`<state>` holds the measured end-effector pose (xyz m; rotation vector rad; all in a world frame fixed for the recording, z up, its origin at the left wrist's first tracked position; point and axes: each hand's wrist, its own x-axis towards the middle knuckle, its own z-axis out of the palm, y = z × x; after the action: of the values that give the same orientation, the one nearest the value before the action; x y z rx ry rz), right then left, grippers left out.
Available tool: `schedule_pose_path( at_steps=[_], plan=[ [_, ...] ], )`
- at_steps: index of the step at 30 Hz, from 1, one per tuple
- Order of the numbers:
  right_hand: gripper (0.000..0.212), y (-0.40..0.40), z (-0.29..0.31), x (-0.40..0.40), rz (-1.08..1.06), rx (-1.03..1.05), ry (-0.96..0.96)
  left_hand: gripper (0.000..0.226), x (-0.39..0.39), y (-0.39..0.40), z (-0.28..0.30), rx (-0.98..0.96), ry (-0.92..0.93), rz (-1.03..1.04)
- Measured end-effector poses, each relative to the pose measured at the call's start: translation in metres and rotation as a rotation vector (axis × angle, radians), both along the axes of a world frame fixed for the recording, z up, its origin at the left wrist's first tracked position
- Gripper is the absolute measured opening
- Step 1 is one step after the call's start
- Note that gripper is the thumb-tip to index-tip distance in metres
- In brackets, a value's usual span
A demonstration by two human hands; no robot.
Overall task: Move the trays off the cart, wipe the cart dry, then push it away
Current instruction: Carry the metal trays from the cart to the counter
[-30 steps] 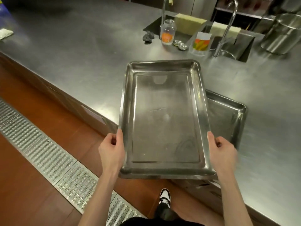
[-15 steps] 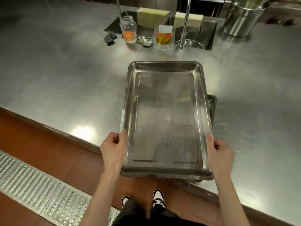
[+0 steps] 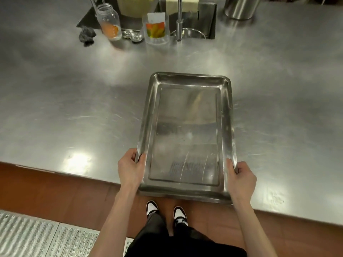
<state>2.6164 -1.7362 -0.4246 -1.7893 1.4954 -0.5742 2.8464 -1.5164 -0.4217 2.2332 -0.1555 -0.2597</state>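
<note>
A rectangular steel tray (image 3: pixel 187 127) lies lengthwise over the steel counter (image 3: pixel 74 108), its near end overhanging the counter's front edge. My left hand (image 3: pixel 130 168) grips the tray's left rim near the front corner. My right hand (image 3: pixel 241 179) grips the right rim opposite. A second tray seen earlier beneath it is now hidden by the top one. The cart is not in view.
At the counter's back stand a glass jar (image 3: pixel 109 23), a clear pouch (image 3: pixel 156 28), a dark scrubber (image 3: pixel 87 36), small metal lids (image 3: pixel 133 35), a tap (image 3: pixel 179 19) over a sink and a steel pot (image 3: pixel 241 6). A floor drain grate (image 3: pixel 37 238) lies at lower left.
I have turned to face the counter squarely and brought the tray down over the second tray, which no longer shows. Both hands keep their grip on the rims.
</note>
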Motion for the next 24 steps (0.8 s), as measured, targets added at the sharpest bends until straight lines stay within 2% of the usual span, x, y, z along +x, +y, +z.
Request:
schedule_pose_path(
  at_steps=[7,9,11,16,19,22,24],
  plan=[
    [0.049,0.004,-0.021,0.005,-0.059,-0.022,-0.004,0.046,0.007,-0.011,-0.021,0.013,-0.058,-0.024],
    [0.047,0.003,-0.024,0.006,-0.073,-0.027,-0.011,0.036,0.008,-0.016,-0.03,0.028,-0.089,-0.012],
    [0.045,0.002,-0.027,0.006,-0.085,-0.027,-0.001,0.008,0.009,-0.019,-0.038,-0.006,-0.067,-0.002],
    [0.04,0.004,-0.034,0.001,-0.084,-0.048,0.036,0.025,0.009,-0.023,-0.049,0.021,-0.022,-0.055],
    [0.02,0.008,-0.038,0.003,-0.094,-0.03,0.047,0.024,0.011,-0.019,-0.06,0.047,-0.029,-0.047],
    [0.036,0.01,-0.041,0.006,-0.095,-0.059,0.09,0.015,0.011,-0.014,-0.069,0.078,-0.016,-0.047],
    [0.035,0.009,-0.045,0.007,-0.071,-0.105,0.131,0.024,0.012,-0.013,-0.073,0.083,0.015,-0.031]
  ],
)
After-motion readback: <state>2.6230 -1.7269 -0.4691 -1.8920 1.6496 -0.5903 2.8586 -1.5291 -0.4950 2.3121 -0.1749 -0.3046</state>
